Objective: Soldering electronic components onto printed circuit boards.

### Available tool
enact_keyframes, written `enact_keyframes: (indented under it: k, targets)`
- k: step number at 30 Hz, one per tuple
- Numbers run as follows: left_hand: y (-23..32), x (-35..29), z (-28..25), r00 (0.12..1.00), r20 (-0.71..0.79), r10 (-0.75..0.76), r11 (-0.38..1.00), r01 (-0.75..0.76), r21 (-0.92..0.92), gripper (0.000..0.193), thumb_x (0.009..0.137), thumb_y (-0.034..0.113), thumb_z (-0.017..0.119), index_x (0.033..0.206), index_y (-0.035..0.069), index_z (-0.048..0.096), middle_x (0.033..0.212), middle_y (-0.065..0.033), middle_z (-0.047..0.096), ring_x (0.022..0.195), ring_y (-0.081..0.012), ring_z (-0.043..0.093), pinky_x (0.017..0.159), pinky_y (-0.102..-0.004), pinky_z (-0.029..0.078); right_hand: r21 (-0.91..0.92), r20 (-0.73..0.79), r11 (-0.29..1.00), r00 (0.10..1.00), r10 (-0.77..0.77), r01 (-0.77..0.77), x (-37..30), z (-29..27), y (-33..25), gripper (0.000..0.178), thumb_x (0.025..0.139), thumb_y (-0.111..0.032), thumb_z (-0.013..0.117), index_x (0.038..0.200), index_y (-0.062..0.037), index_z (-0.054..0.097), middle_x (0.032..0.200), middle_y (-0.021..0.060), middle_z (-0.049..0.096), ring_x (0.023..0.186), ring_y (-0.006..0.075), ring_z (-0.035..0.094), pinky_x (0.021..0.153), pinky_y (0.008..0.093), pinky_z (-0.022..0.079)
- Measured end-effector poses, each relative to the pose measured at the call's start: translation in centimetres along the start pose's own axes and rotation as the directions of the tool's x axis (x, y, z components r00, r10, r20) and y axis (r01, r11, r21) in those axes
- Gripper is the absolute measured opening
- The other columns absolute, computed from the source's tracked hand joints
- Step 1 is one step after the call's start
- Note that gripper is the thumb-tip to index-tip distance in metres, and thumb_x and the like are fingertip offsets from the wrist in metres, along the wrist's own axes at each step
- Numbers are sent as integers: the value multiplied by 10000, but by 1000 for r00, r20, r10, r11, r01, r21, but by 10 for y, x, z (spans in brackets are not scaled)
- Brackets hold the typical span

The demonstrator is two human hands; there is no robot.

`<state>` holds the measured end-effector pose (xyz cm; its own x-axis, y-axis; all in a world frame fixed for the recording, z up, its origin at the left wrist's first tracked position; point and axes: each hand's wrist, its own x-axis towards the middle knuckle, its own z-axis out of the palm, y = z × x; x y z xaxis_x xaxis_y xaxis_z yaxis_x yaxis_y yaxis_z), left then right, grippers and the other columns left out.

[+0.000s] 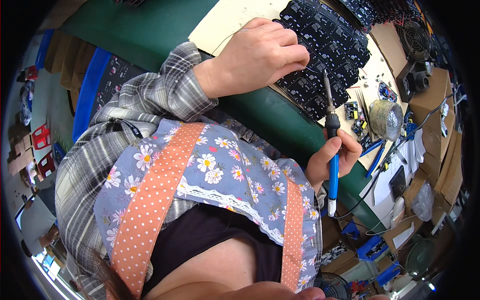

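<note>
My right hand (342, 152) is closed around the blue handle of a soldering iron (333, 175), whose metal tip points up and away over a panel of black circuit boards (327, 50). Pinched in my left hand (265, 55) is a thin strand of solder wire (224, 42); it trails out behind the hand, and its front end reaches toward the iron's tip. Whether wire and tip touch is too small to tell. The black panel lies on a cream sheet (212, 30) on the green bench top (145, 30), with my left hand over its near left part.
Right of the panel are a tape-wrapped roll (386, 120), small populated boards (356, 120) and a blue-handled tool (375, 156). The iron's black cable (375, 180) runs along the right. Cardboard boxes (432, 100) and a small fan (415, 40) stand beyond. A blue bin (92, 95) is left.
</note>
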<state>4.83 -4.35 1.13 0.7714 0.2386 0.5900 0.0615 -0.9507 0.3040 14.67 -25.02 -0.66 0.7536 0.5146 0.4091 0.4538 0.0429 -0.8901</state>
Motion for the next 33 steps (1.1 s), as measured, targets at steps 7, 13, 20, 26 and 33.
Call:
enact_keyframes:
  k: [7, 13, 20, 26, 33]
  targets:
    - [-2, -2, -2, 1000, -3, -5, 1000, 5, -19, 104, 719, 152, 671, 777, 131, 589, 712, 13, 538, 689, -173, 535, 663, -291, 406, -81, -26, 997, 1000, -12, 10, -1, 2, -1, 188, 824, -141, 592, 921, 1, 518, 830, 120, 563, 730, 176, 553, 695, 282, 449]
    - [-3, -5, -3, 1000, -8, -15, 999, 15, -30, 110, 713, 145, 675, 775, 127, 585, 708, 12, 534, 687, -175, 534, 664, -294, 406, -146, 25, 989, 999, -32, 35, -4, 2, -5, 205, 837, -164, 560, 899, 22, 501, 822, 109, 533, 680, 164, 552, 641, 267, 482]
    - [-5, -3, -14, 992, -39, -117, 986, 112, -125, 114, 736, 106, 672, 799, 91, 578, 699, -22, 526, 634, -180, 533, 594, -278, 428, -230, -318, 972, 941, -115, 42, 5, -23, -5, 210, 870, -190, 502, 916, 14, 488, 801, 117, 529, 676, 181, 554, 610, 283, 476]
    - [-1, -6, -5, 997, -66, -28, 970, 12, -243, 119, 722, 72, 677, 798, 81, 586, 754, -32, 561, 657, -200, 546, 594, -287, 443, -457, -499, 886, 847, -185, -76, 27, -82, 43, 207, 888, -169, 501, 943, 28, 467, 841, 131, 549, 715, 179, 560, 660, 267, 469]
    - [6, 5, 9, 998, -37, 60, 987, -64, -148, 103, 718, 130, 676, 792, 121, 606, 766, -3, 552, 720, -183, 538, 644, -304, 421, -163, -173, 968, 961, -217, 190, -9, -29, 17, 198, 855, -169, 502, 882, 24, 473, 780, 127, 522, 646, 195, 564, 588, 273, 481]
